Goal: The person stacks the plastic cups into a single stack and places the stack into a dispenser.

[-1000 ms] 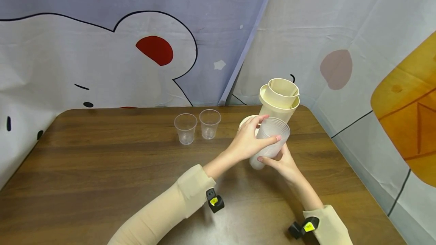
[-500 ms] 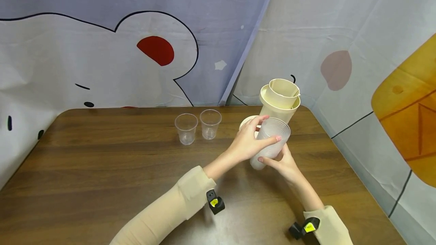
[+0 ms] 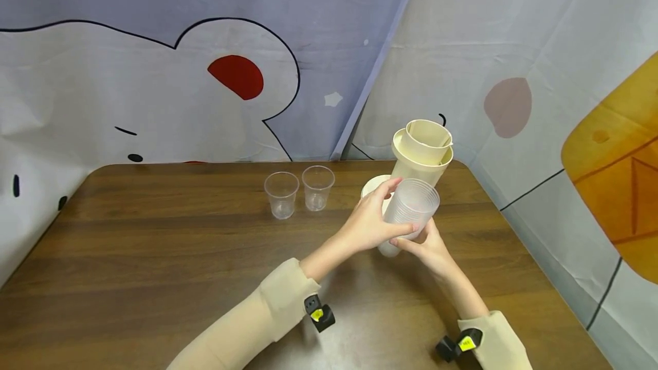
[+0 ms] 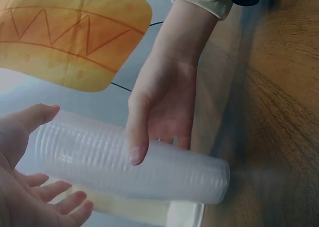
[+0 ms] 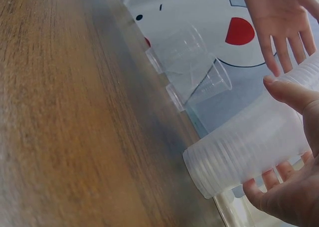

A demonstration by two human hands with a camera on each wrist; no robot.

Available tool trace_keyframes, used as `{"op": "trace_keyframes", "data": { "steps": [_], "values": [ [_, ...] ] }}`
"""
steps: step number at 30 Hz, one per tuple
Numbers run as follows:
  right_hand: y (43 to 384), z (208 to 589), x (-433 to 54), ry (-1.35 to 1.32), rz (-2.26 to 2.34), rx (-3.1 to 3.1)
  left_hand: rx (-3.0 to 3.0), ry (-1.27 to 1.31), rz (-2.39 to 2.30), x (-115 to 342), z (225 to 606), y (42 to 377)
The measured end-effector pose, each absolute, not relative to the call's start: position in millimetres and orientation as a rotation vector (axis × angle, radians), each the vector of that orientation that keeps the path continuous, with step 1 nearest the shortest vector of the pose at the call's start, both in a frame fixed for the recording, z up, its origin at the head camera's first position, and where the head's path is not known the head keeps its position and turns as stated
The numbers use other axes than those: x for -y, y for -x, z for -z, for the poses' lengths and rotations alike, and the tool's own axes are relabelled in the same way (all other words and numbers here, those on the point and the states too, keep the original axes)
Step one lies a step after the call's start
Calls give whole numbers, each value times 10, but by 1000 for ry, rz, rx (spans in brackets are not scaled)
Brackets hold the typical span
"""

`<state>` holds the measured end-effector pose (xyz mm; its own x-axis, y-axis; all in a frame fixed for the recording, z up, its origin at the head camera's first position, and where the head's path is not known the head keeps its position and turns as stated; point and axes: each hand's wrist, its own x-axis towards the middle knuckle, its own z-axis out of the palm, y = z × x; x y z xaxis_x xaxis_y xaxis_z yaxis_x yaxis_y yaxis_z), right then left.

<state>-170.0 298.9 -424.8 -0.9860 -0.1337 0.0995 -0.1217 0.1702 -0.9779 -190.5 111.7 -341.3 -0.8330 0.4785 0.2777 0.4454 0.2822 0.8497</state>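
Note:
A tall stack of nested clear plastic cups point(image 3: 413, 201) leans at a slant over the right side of the table. My right hand point(image 3: 432, 249) grips it around its lower half, the thumb lying along the side in the left wrist view. My left hand point(image 3: 366, 222) is up by the rim end with thumb and fingers spread around the stack point(image 4: 169, 172). In the right wrist view the fingers of the left hand point(image 5: 284, 17) look straight and loose. Whether the stack's base touches the table cannot be told.
Two single clear cups point(image 3: 281, 201) stand side by side toward the back of the brown wooden table point(image 3: 154, 256). Behind the stack are cream-coloured nested containers point(image 3: 418, 159) and a partly hidden white round item point(image 3: 372, 184). Printed cloth point(image 3: 154, 84) hangs beyond the table's edge.
My left hand has loosened from the stack's rim and shifted slightly down and left. The right hand and the stack stay nearly where they were.

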Motion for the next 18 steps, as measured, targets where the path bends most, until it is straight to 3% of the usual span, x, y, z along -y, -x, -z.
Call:
{"op": "trace_keyframes", "data": {
  "steps": [18],
  "values": [
    [1709, 4259, -2984, 272, 2058, -2345, -2511, -883, -1645, -946, 3398, 1854]
  ]
}}
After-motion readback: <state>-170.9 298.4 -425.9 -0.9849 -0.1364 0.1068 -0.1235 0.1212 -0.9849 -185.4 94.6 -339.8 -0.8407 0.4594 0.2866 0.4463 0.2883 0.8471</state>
